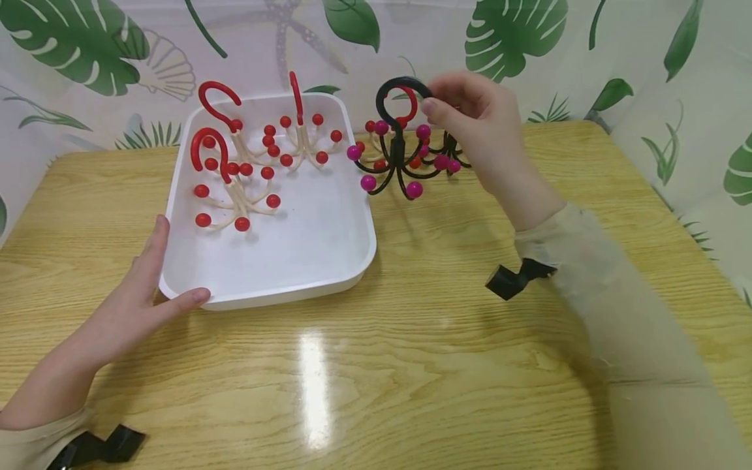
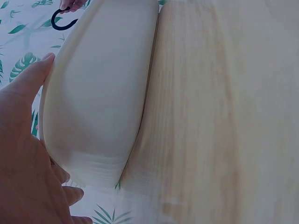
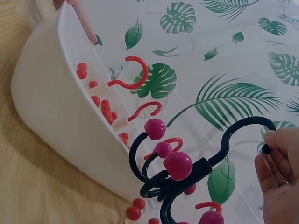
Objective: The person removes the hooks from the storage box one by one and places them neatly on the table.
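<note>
My right hand (image 1: 478,124) pinches the top hook of a black multi-arm hanger (image 1: 397,153) between thumb and fingers. Magenta balls tip its curved arms, and it hangs upright beside the right rim of a white tray (image 1: 311,281). My left hand (image 1: 132,287) rests against the tray's near left corner, thumb along the front and fingers at the left side, all fairly straight. In the tray stand three beige hangers with red hooks and red balls: one in front (image 1: 237,196), one behind it (image 1: 236,140), one at the back right (image 1: 302,140).
Behind the held hanger, right of the tray, are a red-hooked hanger (image 1: 409,104), mostly hidden, and another black hanger (image 1: 450,147), partly covered by my hand. The wooden table (image 1: 411,378) meets a leaf-patterned sheet (image 1: 423,39) at the back.
</note>
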Demonstrator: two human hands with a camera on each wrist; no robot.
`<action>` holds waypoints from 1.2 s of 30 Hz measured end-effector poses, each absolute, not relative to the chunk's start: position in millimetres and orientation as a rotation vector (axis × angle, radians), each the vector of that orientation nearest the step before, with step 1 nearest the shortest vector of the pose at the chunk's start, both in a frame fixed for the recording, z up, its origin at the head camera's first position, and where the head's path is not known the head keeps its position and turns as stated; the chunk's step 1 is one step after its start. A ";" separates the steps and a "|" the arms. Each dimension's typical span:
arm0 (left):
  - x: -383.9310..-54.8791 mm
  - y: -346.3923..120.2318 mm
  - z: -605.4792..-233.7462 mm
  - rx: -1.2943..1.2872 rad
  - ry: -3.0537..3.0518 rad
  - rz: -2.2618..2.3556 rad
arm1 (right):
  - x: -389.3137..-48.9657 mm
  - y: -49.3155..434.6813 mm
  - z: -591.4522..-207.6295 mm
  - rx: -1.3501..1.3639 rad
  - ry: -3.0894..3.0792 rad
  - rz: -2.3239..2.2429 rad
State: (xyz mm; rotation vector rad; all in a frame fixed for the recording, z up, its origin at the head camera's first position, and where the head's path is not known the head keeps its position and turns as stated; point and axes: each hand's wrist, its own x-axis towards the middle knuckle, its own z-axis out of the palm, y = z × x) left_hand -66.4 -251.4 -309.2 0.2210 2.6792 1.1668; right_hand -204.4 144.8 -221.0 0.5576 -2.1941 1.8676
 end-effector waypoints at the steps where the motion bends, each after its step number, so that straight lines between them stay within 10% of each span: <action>1: -66.3 -251.4 -309.2 0.218 2.679 1.164 | -204.9 146.5 -221.9 0.558 -2.188 1.875; 36: -66.1 -252.0 -310.2 0.229 2.689 1.166 | -222.6 159.7 -270.7 0.395 -2.287 1.964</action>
